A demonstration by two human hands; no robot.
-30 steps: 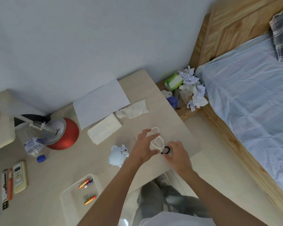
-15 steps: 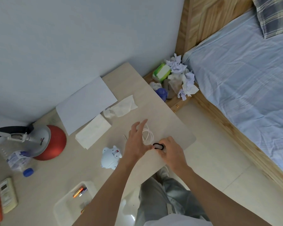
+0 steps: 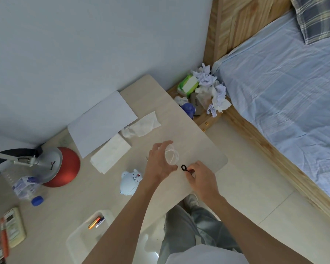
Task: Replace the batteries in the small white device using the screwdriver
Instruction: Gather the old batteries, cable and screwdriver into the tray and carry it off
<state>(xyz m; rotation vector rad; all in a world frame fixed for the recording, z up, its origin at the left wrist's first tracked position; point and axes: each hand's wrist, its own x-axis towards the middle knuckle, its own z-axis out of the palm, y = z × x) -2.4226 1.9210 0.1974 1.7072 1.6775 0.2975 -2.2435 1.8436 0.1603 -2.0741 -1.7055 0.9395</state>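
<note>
The small white bear-shaped device [image 3: 129,182] lies on the pale table [image 3: 196,141], just left of my left wrist. My left hand [image 3: 159,164] curls around a coil of thin white cable [image 3: 172,157], holding it on the tabletop. To its right, my right hand [image 3: 202,178] pinches a small black loop band [image 3: 184,168], which sits just clear of the coil. Batteries [image 3: 96,221] lie in a clear plastic tray [image 3: 78,239] at the near left. A thin metal tip [image 3: 146,159] pokes out behind my left hand; I cannot tell what it is.
A red-based lamp [image 3: 63,168], a white sheet [image 3: 101,121], a folded napkin [image 3: 111,156] and a crumpled tissue [image 3: 141,125] lie further back. A water bottle [image 3: 27,187] and a remote [image 3: 13,227] are at the left. The bed [image 3: 284,82] is at the right.
The black band has come away from the white coil and now hangs from my right fingers. My left hand stays on the coil. The view has shifted.
</note>
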